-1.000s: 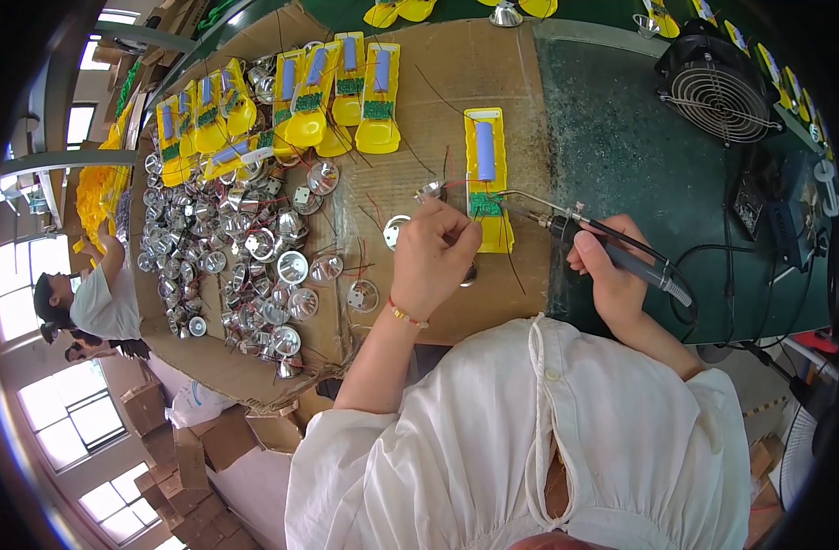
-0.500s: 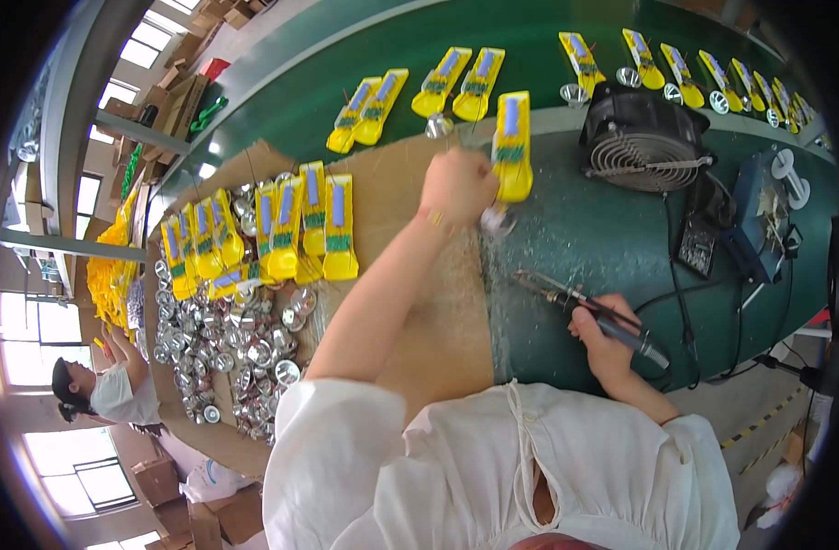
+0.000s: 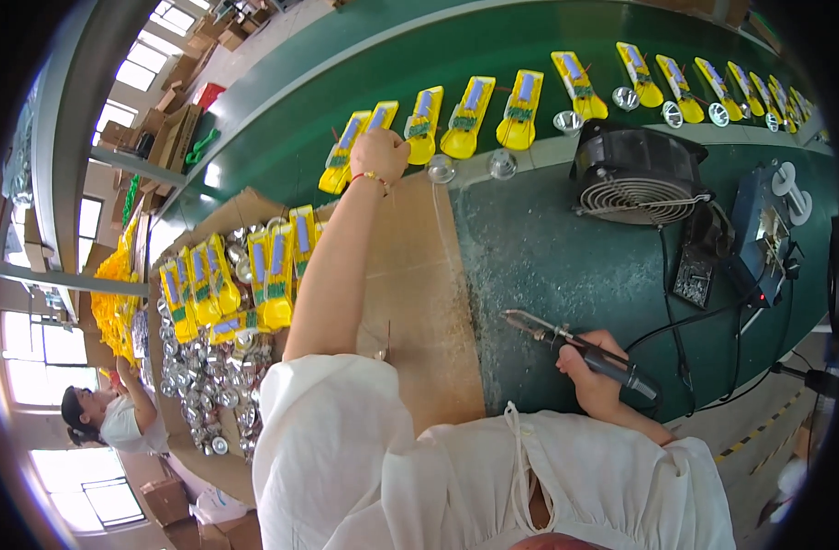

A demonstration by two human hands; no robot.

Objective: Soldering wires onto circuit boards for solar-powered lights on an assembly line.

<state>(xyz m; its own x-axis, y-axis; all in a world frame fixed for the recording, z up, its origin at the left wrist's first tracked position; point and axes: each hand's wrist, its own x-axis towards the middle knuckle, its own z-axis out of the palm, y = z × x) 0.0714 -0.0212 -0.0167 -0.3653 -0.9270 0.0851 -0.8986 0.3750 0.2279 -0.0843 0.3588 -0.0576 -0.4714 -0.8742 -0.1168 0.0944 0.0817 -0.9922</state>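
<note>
My left hand (image 3: 380, 154) is reached out to the far edge of the bench, its fingers curled over the lower end of a yellow flashlight housing (image 3: 381, 114). That housing carries a blue-purple cell and a small green circuit board; the hand hides its lower part. Another housing (image 3: 344, 154) lies just left of the hand, and a third (image 3: 425, 126) to its right. In my right hand (image 3: 592, 368) is a soldering iron (image 3: 612, 367), held low over the green bench, its tip pointing left. Silver reflectors (image 3: 441, 169) hang by wires from housings on the belt.
More yellow housings stretch rightward along the green conveyor (image 3: 493, 41). At left, a cardboard tray (image 3: 245, 209) holds loose reflectors and stacked housings. A black fan (image 3: 635, 174), a blue soldering station (image 3: 759, 220) and cables occupy the right side. A co-worker (image 3: 117, 412) sits at far left.
The flashlight housing formerly at my left hand now lies on the conveyor's edge with its reflector. My left hand has moved left to another housing. My right hand still holds the iron.
</note>
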